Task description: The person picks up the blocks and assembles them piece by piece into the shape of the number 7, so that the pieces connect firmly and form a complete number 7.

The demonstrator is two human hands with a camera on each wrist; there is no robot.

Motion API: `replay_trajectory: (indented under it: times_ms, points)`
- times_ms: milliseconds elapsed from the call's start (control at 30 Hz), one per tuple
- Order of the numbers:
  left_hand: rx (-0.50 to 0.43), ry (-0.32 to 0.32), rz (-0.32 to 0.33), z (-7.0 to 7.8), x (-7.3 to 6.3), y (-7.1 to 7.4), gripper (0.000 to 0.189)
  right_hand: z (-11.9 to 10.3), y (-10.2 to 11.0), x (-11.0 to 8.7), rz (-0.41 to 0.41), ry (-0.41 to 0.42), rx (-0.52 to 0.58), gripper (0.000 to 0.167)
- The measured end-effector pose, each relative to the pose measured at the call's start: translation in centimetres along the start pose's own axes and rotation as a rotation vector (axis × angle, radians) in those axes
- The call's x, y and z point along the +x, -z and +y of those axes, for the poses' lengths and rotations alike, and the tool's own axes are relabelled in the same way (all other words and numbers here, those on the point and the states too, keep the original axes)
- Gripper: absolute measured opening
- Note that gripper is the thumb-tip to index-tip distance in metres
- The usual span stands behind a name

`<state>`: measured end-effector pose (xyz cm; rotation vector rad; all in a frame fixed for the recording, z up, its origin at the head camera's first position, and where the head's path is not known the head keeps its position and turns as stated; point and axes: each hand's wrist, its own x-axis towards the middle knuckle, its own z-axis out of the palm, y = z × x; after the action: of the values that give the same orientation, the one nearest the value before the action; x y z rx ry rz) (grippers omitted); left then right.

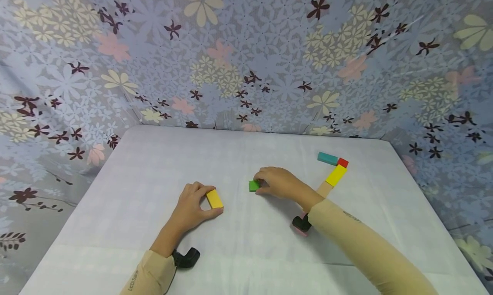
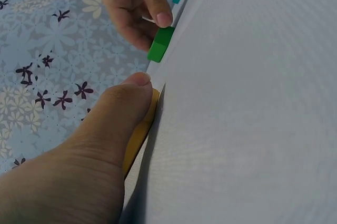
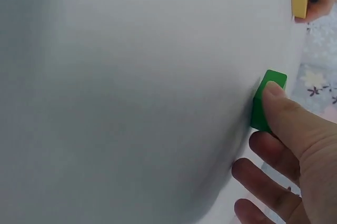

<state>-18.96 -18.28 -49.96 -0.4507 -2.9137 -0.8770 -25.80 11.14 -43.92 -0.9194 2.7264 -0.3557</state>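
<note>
My left hand (image 1: 191, 206) holds a yellow block (image 1: 215, 199) by its two ends, thumb at the near end and fingers at the far end. In the left wrist view, the thumb covers part of that yellow block (image 2: 138, 138). To the right, my right hand (image 1: 280, 183) pinches a small green block (image 1: 253, 186) between thumb and fingers. The right wrist view shows the thumb on the green block (image 3: 263, 105), with the other fingers curled below it. A gap of table lies between the two blocks.
At the right, a teal block (image 1: 328, 158), a red block (image 1: 343, 162), a yellow block (image 1: 336, 175) and a tan block (image 1: 325, 189) form a bent row. A pink block (image 1: 300, 231) is partly hidden under the right wrist. White cloth covers the table (image 1: 246, 260); a flowered curtain (image 1: 246, 64) hangs behind.
</note>
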Motion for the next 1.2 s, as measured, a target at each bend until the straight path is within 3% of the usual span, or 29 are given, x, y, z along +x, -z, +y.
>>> replay_trajectory:
  times_ms: [200,567,767,967,1200]
  points:
    - [0.001,-0.02,0.012,-0.2,0.0,0.0,0.067,2.2,1.3,-0.6,-0.008,-0.102,0.007,0.03]
    - [-0.001,-0.017,0.015,-0.2,0.2,-0.1,0.067,10.4,3.4,-1.9,0.006,-0.361,0.054,0.038]
    - [-0.004,-0.022,0.024,-0.1,0.2,-0.2,0.066,13.2,3.7,-2.5,0.075,-0.476,0.025,0.039]
    - [-0.016,-0.018,0.02,-0.2,0.1,-0.4,0.066,14.6,4.0,-2.9,0.151,-0.52,-0.089,0.04]
    - [-0.013,-0.021,0.023,-0.1,0.2,-0.2,0.066,15.4,4.2,-3.3,0.152,-0.522,-0.134,0.038]
